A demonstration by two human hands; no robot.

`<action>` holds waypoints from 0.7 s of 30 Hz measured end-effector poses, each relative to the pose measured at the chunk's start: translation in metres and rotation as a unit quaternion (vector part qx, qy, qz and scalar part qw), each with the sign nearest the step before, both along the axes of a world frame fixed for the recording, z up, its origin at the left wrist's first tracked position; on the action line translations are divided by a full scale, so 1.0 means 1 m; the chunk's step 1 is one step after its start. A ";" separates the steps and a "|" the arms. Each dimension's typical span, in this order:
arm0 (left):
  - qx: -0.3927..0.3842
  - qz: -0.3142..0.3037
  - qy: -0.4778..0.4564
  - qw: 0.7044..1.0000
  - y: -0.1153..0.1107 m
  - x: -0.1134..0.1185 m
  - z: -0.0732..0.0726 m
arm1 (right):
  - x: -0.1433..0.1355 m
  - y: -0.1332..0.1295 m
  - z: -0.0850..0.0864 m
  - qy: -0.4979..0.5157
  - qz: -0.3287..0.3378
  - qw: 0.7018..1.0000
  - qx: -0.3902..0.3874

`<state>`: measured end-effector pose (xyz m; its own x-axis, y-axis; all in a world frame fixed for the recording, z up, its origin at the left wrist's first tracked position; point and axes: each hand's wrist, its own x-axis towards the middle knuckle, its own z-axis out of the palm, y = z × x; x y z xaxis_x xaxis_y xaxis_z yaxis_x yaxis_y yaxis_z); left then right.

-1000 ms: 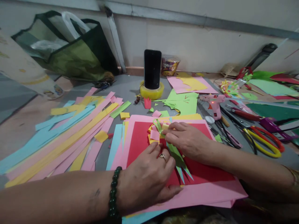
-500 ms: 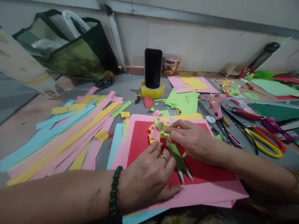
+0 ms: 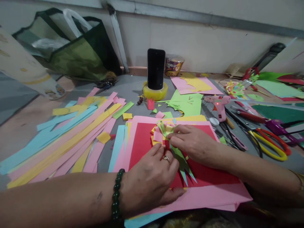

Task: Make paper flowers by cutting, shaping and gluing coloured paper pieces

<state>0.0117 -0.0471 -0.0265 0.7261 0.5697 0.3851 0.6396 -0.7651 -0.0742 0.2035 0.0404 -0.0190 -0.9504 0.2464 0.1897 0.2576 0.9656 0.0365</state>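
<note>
A paper flower lies between left hand and right hand, touching both, grip closure unclear.

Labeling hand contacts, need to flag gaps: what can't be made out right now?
All in the head view:
Right hand: its own back hides whether it pinches or presses.
Paper-loop piece: right side covered by that hand.
Red sheet: area under the left hand hidden.
Cup: lettering too small, blurred.
White printed object: cut off by left edge.
</note>
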 end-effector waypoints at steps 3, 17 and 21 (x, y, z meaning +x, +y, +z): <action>0.001 -0.002 -0.004 1.000 0.000 0.000 -0.001 | 0.000 -0.001 0.001 0.013 0.000 1.000 0.000; -0.017 -0.005 -0.005 1.000 -0.001 0.000 -0.002 | -0.001 0.000 0.008 0.063 -0.015 0.998 0.003; -0.018 -0.005 -0.003 1.000 -0.001 0.000 -0.003 | -0.002 0.004 0.001 0.042 -0.007 0.999 -0.007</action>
<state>0.0114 -0.0485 -0.0298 0.7295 0.5761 0.3688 0.6326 -0.7732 -0.0435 0.2017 0.0442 -0.0175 -0.9277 0.2625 0.2656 0.2723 0.9622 0.0002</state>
